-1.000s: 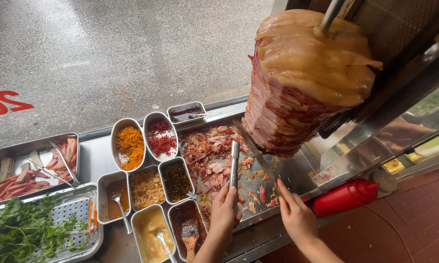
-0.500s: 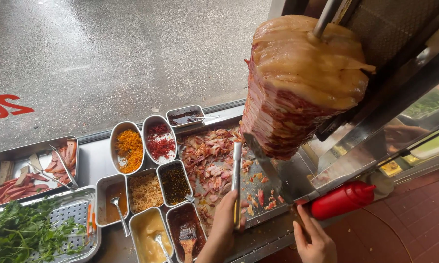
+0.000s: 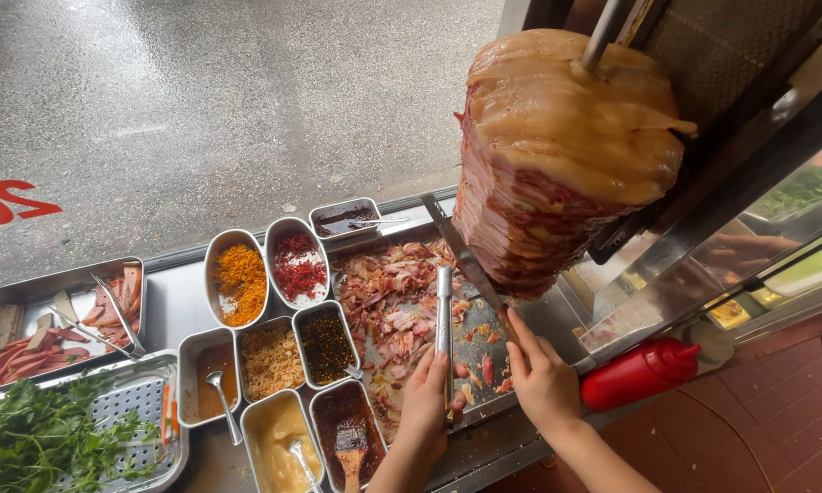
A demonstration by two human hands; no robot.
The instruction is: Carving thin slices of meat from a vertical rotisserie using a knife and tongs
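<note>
A tall cone of stacked meat hangs on a vertical spit above a steel tray strewn with shaved meat pieces. My left hand grips the handle of a long metal tool that lies over the shaved meat. My right hand holds a long knife. Its blade slants up and to the left, along the lower left edge of the meat cone.
Left of the tray stand several steel tubs: orange shreds, red flakes, dark sauce, yellow sauce. A red squeeze bottle lies at the right. Sausage slices with tongs and greens fill trays at far left.
My right hand dropped toward the counter edge, then came back up and now grips the knife against the meat cone. My left hand has stayed on the metal tool.
</note>
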